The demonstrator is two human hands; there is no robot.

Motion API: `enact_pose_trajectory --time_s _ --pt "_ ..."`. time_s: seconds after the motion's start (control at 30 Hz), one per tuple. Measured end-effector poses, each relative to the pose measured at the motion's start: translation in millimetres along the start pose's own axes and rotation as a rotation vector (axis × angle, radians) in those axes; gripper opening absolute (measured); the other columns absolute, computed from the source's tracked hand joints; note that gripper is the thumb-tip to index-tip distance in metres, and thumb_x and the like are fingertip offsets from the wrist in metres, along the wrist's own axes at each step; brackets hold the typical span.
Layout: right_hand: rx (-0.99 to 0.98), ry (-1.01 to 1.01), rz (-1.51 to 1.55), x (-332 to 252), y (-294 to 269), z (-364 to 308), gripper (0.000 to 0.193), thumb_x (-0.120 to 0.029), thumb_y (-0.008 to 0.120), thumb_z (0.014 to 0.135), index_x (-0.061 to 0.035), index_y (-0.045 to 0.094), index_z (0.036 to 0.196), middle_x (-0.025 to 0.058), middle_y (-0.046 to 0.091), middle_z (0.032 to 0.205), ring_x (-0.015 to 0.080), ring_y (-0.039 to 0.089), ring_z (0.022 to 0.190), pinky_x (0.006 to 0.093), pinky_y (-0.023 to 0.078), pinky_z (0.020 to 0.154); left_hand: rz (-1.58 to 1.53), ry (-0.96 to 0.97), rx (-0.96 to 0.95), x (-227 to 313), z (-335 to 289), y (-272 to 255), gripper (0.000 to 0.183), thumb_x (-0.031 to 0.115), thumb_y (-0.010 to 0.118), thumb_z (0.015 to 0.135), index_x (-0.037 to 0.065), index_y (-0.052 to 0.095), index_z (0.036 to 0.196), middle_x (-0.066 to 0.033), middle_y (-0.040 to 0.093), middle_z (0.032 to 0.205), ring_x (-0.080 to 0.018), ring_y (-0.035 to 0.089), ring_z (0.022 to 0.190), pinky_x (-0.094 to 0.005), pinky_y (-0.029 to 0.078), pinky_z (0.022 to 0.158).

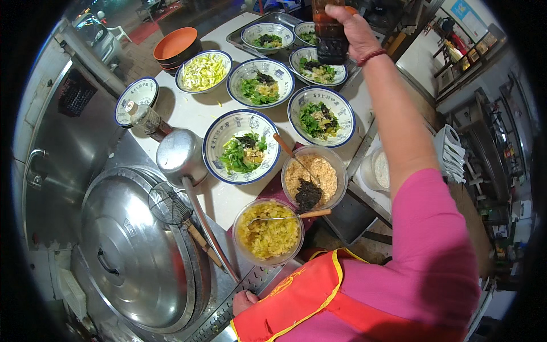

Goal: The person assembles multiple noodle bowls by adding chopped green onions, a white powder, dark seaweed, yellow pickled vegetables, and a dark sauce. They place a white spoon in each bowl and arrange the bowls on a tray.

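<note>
Bottle (332, 44), clasped in right hand (355, 35), visually overlaps bowl edge (295, 64). Left hand (245, 301), grip indiscernible, flanks perforated strip (257, 279). Bare tabletop (232, 200) borders lower tub (268, 263).

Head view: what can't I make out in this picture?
- Bottle, head view: its top is cut off by the upper edge.
- Left hand, head view: largely hidden by the red apron, so its grip can't be told.
- Farthest right bowl, head view: its right part is hidden behind the bottle.
- Whatever lies under the big metal lid, head view: covered by the lid.
</note>
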State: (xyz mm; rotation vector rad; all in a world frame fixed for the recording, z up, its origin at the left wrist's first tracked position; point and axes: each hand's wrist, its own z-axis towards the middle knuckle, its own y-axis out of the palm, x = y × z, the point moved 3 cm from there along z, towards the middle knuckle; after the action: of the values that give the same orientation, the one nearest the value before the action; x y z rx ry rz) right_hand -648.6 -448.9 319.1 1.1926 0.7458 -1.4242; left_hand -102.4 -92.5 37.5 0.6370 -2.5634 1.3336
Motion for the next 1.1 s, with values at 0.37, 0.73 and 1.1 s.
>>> enact_pose_trajectory --time_s 0.37,0.73,1.1 --pt "-0.371 0.148 -2.283 53 -68 -40 0.034 -0.017 0.067 0.078 -0.0103 0.06 0.111 0.0114 0.067 0.1 0.0286 0.065 0.095 0.0415 0.052 0.079 -0.049 0.016 0.05 -2 -1 4 0.03 0.025 0.05 0.082 -0.001 0.064 0.078 -0.0254 0.06 0.077 -0.0443 0.058 0.074 -0.0503 0.044 0.064" --pt "-0.131 0.365 -1.835 61 -105 -10 0.048 -0.03 0.07 0.071 -0.0065 0.058 0.111 0.0158 0.066 0.104 0.0337 0.063 0.098 0.0428 0.051 0.084 -0.005 0.012 0.2 1 -4 4 0.026 0.024 0.053 0.077 0.003 0.067 0.079 -0.0203 0.063 0.076 -0.0412 0.06 0.075 -0.0482 0.047 0.067" --pt "-0.071 0.109 -2.124 129 -15 105 0.024 -0.014 0.057 0.086 -0.0106 0.071 0.106 0.0112 0.07 0.104 0.0263 0.068 0.096 0.0407 0.055 0.076 0.04 -0.028 0.071 -14 3 13 0.034 0.027 0.052 0.083 -0.004 0.065 0.084 -0.0255 0.064 0.082 -0.0433 0.06 0.082 -0.0465 0.047 0.07"
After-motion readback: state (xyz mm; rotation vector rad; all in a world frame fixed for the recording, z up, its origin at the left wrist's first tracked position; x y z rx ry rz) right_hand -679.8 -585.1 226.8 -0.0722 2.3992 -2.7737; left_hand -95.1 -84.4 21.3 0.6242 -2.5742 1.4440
